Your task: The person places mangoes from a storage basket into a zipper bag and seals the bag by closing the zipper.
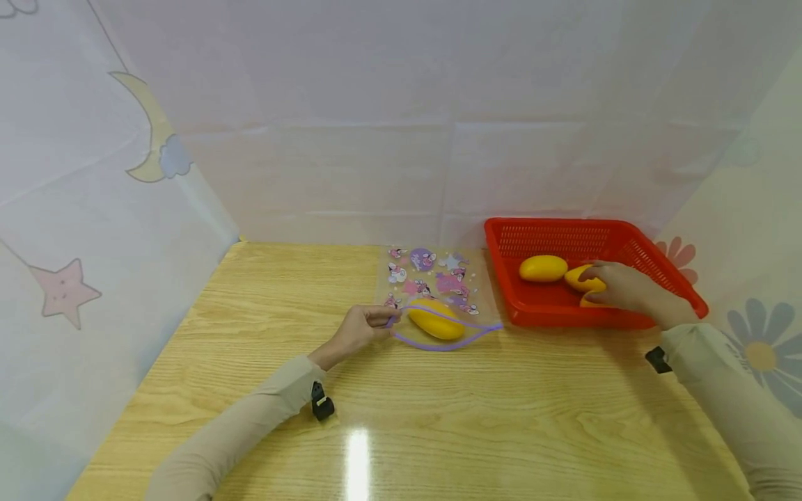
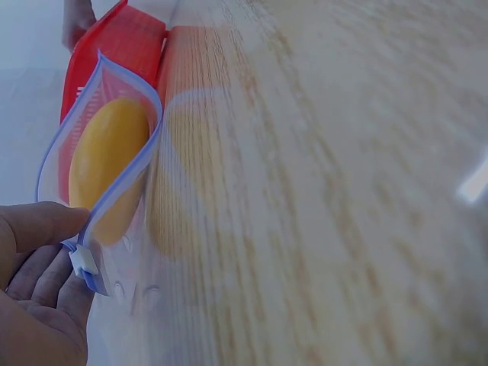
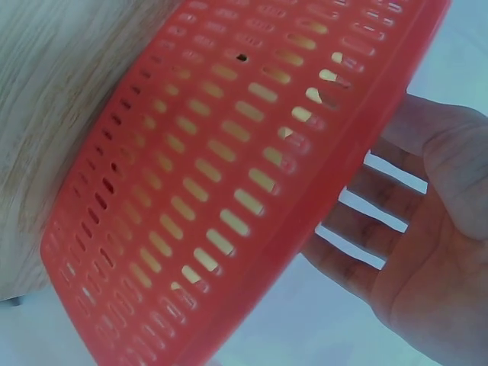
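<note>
My left hand (image 1: 360,330) pinches the purple-edged mouth of a clear printed zip bag (image 1: 426,275) between thumb and fingers. In the left wrist view a white slider (image 2: 84,261) sits by those fingers and the mouth gapes. Inside the bag lies a yellow mango (image 1: 436,320). My right hand (image 1: 623,287) reaches over the rim into a red basket (image 1: 564,316), fingers spread over a mango (image 1: 581,277). Another mango (image 1: 543,268) lies left of it, and part of a third (image 1: 592,300) shows under the hand. In the right wrist view the basket wall hides the fingertips.
The bag and basket stand side by side at the back of the wooden table (image 1: 401,410). Behind and on both sides hang pale sheets (image 1: 351,174) with printed shapes. A black wrist camera (image 1: 322,403) sits on the left sleeve.
</note>
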Demonstrator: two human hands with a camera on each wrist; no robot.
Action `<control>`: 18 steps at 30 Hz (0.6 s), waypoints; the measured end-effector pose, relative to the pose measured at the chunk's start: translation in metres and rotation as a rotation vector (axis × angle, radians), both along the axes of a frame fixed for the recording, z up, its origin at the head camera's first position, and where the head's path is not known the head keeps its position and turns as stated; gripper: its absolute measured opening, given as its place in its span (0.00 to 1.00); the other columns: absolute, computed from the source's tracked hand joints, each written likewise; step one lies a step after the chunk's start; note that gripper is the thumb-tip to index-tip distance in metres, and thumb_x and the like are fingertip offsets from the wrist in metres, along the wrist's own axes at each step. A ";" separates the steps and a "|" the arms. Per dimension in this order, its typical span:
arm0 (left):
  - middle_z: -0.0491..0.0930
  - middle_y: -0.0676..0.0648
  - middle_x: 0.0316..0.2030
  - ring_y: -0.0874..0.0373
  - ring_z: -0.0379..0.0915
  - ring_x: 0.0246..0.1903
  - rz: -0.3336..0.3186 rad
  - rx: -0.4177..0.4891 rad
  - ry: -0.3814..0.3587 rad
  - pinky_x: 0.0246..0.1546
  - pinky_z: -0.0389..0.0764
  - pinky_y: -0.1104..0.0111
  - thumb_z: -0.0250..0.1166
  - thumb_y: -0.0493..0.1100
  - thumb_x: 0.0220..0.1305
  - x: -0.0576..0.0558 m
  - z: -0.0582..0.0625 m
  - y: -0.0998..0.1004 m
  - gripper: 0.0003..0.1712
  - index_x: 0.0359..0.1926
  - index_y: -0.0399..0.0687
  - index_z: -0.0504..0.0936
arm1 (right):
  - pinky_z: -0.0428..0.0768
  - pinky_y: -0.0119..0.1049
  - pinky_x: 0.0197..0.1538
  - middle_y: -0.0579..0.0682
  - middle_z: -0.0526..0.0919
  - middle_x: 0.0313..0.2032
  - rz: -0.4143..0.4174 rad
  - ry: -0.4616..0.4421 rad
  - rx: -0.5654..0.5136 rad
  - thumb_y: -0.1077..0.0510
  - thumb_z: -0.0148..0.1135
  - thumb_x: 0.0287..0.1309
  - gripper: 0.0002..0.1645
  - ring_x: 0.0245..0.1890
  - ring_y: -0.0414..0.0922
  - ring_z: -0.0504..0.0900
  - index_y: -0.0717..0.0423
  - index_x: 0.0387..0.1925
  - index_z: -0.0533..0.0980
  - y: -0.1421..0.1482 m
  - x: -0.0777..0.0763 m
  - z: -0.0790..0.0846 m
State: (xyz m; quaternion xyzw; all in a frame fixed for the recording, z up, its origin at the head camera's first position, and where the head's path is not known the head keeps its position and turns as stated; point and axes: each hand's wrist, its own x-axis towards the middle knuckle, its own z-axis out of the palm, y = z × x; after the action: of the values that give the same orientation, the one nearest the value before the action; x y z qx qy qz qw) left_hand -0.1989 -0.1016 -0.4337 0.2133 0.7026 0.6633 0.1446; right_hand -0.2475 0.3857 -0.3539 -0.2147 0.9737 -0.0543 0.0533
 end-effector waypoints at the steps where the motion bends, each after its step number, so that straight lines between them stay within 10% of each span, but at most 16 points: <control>1: 0.69 0.27 0.48 0.36 0.65 0.50 0.002 -0.003 0.000 0.45 0.75 0.63 0.58 0.21 0.51 0.000 0.000 0.000 0.21 0.49 0.23 0.70 | 0.63 0.62 0.53 0.67 0.73 0.47 -0.003 -0.004 -0.001 0.56 0.66 0.45 0.23 0.53 0.66 0.62 0.64 0.43 0.75 0.001 0.000 0.000; 18: 0.68 0.26 0.49 0.36 0.64 0.51 -0.002 0.014 -0.045 0.46 0.74 0.59 0.57 0.21 0.51 -0.001 -0.001 0.000 0.21 0.50 0.23 0.70 | 0.69 0.60 0.48 0.65 0.74 0.45 -0.023 -0.040 -0.029 0.56 0.66 0.45 0.25 0.46 0.61 0.70 0.65 0.45 0.74 0.016 0.005 0.003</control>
State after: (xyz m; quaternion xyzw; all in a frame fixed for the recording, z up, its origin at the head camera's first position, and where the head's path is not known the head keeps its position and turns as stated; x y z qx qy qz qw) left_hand -0.1995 -0.1015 -0.4348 0.1997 0.6943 0.6728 0.1596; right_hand -0.2429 0.4021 -0.3506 -0.2031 0.9740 -0.0731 0.0690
